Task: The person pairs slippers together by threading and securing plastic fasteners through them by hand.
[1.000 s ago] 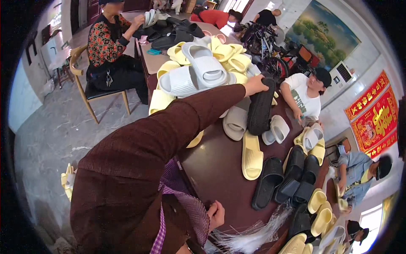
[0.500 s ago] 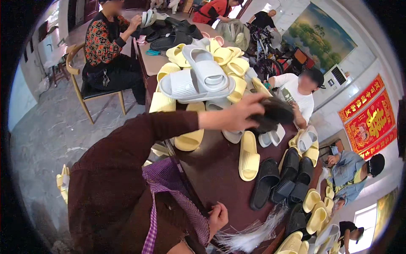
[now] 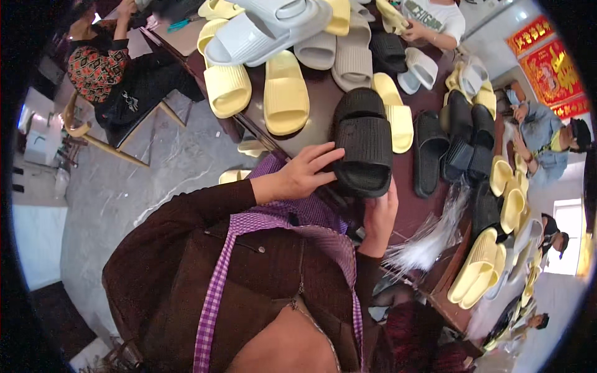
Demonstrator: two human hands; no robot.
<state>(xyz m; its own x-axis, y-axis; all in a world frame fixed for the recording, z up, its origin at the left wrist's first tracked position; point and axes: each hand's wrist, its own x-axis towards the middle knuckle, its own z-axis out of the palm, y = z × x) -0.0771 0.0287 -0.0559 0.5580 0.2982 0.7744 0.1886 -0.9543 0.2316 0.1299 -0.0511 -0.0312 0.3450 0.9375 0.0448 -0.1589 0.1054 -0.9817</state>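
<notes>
A black ribbed slide slipper (image 3: 362, 148) is held up in front of me over the table's near edge, its toe end toward me. My left hand (image 3: 305, 173) grips its left side, the fingertips on the edge and the strap. From below and the right, my right hand (image 3: 380, 214) holds the toe end; part of its fingers is hidden under the sole. Just beyond lies a yellow slipper (image 3: 393, 115). Another black slipper (image 3: 429, 155) rests on the table to the right.
Grey slippers (image 3: 267, 28) are piled over yellow ones (image 3: 286, 93) at the far left. A bundle of clear plastic strands (image 3: 423, 245) lies at right, near more yellow slippers (image 3: 479, 267). Co-workers sit around the dark red table (image 3: 407, 214); a wooden chair (image 3: 124, 146) stands left.
My left hand has brought the black slipper back from across the table toward me. My right hand has risen to take its toe end. The view has tipped downward.
</notes>
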